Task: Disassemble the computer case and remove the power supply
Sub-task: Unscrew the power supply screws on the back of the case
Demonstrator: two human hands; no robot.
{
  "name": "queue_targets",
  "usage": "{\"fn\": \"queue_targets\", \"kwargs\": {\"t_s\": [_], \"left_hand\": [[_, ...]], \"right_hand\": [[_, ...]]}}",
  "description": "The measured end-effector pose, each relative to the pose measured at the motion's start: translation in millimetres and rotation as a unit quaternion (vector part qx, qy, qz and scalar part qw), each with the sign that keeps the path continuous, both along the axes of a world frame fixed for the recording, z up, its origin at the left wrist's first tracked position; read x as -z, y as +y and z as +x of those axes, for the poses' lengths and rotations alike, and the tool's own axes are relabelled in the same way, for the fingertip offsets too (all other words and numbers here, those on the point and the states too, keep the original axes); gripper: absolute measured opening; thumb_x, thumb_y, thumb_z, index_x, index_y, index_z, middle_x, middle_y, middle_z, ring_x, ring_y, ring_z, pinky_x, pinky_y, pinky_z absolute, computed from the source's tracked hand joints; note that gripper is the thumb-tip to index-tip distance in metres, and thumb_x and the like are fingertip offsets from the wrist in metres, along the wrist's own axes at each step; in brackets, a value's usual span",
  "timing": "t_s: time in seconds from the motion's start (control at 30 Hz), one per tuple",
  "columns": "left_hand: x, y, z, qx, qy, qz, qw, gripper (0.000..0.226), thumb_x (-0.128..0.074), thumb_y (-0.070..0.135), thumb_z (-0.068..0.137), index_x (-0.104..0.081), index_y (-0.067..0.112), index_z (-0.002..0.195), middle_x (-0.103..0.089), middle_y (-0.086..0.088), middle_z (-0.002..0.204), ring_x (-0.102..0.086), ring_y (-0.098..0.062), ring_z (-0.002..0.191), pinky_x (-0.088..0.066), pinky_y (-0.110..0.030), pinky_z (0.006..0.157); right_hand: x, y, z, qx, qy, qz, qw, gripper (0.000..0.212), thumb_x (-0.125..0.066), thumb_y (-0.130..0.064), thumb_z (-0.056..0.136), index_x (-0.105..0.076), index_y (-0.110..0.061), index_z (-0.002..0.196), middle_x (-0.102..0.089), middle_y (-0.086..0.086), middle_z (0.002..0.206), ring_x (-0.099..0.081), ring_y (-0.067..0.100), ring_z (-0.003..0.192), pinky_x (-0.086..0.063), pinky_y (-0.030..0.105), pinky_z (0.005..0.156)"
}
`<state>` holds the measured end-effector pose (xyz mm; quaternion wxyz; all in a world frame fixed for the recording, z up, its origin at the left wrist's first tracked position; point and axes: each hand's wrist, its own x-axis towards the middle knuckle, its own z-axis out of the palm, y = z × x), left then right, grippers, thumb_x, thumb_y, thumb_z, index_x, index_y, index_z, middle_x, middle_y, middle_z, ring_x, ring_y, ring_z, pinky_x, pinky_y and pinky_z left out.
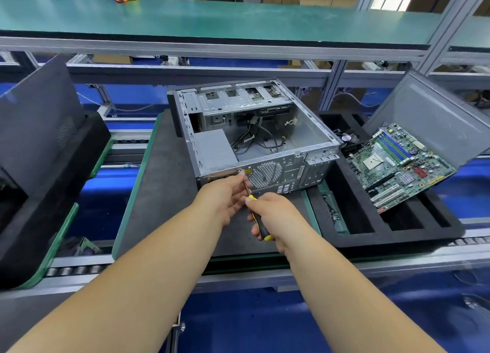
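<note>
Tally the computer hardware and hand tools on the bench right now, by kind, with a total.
Computer case: 1
Power supply, inside the case: 1
Motherboard, lying in the foam tray: 1
Screwdriver, held in the right hand and steadied by the left hand: 1
Total: 4

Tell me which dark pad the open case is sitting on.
The middle grey pad, directly under the computer case. The compartmented black foam tray to its right holds the motherboard; the pad at left carries a dark panel.
</note>
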<state>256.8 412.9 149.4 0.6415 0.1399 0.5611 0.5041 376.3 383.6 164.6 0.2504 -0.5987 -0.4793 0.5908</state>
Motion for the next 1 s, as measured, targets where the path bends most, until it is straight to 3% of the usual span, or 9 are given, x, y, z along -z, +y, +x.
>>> {"fn": "queue_targets", "kwargs": {"t_s": [0.1,0.2,0.3,0.4,0.5,0.7,0.8,0.9,1.0], "left_hand": [[2,4,4,-0.009,0.013,-0.007,1.000,0.013,-0.069,0.023,0.089,-0.068,0.015,0.079,-0.069,0.003,0.068,-0.057,-0.010,0.066,-0.049,-0.020,0.062],[4,5,6,-0.029,0.024,0.000,0.999,0.013,-0.069,0.018,0.089,-0.068,0.012,0.078,-0.067,0.002,0.064,-0.057,-0.009,0.059,-0.049,-0.018,0.053],[3,5,8,-0.052,0.025,0.023,0.998,0.013,-0.066,0.013,0.090,-0.067,0.009,0.077,-0.068,0.002,0.059,-0.060,-0.007,0.053,-0.049,-0.016,0.047],[3,6,9,-0.062,0.020,0.016,0.998,0.015,-0.065,0.013,0.091,-0.067,0.009,0.077,-0.068,0.004,0.057,-0.056,-0.008,0.055,-0.048,-0.014,0.049],[3,5,10,-0.057,0.019,0.016,0.998,0.015,-0.061,0.014,0.093,-0.068,0.010,0.081,-0.069,0.003,0.063,-0.058,-0.007,0.057,-0.047,-0.017,0.050],[0,4,10,-0.049,0.006,0.025,0.998,0.017,-0.055,0.013,0.097,-0.067,0.007,0.087,-0.068,0.000,0.071,-0.063,-0.002,0.049,-0.045,-0.014,0.042],[-1,3,7,-0.035,-0.012,0.013,0.999,0.016,-0.056,0.015,0.097,-0.066,0.008,0.087,-0.071,0.003,0.066,-0.067,-0.003,0.055,-0.051,-0.015,0.049],[0,4,4,-0.046,-0.027,0.013,0.998,0.014,-0.058,0.020,0.096,-0.065,0.011,0.087,-0.072,0.003,0.069,-0.069,-0.007,0.065,-0.053,-0.018,0.063],[2,6,4,-0.060,-0.029,0.018,0.998,0.014,-0.061,0.025,0.094,-0.066,0.013,0.087,-0.073,0.004,0.069,-0.069,-0.006,0.066,-0.053,-0.017,0.063]], "right_hand": [[6,0,1,0.007,-0.048,0.035,0.998,0.025,-0.060,-0.033,0.094,-0.045,-0.016,0.082,-0.060,0.006,0.075,-0.052,0.010,0.039,-0.041,0.023,0.044],[10,1,2,0.008,-0.057,0.040,0.998,0.024,-0.062,-0.034,0.091,-0.046,-0.017,0.083,-0.062,0.006,0.075,-0.053,0.011,0.042,-0.042,0.025,0.048],[5,3,3,0.024,0.070,-0.054,0.996,0.025,-0.060,-0.036,0.095,-0.056,-0.014,0.083,-0.059,0.003,0.065,-0.046,0.009,0.040,-0.038,0.020,0.044],[-1,4,8,0.028,0.194,-0.166,0.966,0.041,-0.047,-0.040,0.101,-0.062,-0.008,0.080,-0.058,0.004,0.058,-0.043,0.010,0.039,-0.037,0.017,0.041],[-3,4,11,0.026,0.224,-0.196,0.954,0.039,-0.040,-0.034,0.103,-0.062,-0.007,0.084,-0.058,0.005,0.060,-0.044,0.011,0.041,-0.038,0.018,0.042],[-2,4,8,0.055,0.235,-0.175,0.955,0.027,-0.049,-0.028,0.102,-0.060,-0.008,0.088,-0.056,0.002,0.056,-0.044,0.011,0.040,-0.040,0.019,0.040],[4,4,5,0.065,0.215,-0.149,0.963,0.027,-0.052,-0.028,0.101,-0.059,-0.008,0.085,-0.054,0.000,0.054,-0.042,0.011,0.039,-0.038,0.019,0.040],[12,3,1,0.055,0.118,-0.075,0.989,0.027,-0.054,-0.029,0.100,-0.060,-0.011,0.081,-0.054,0.000,0.057,-0.042,0.011,0.042,-0.036,0.023,0.046],[16,1,2,0.032,0.037,-0.001,0.999,0.022,-0.056,-0.033,0.097,-0.057,-0.015,0.084,-0.055,0.001,0.065,-0.043,0.011,0.046,-0.032,0.019,0.042]]}}
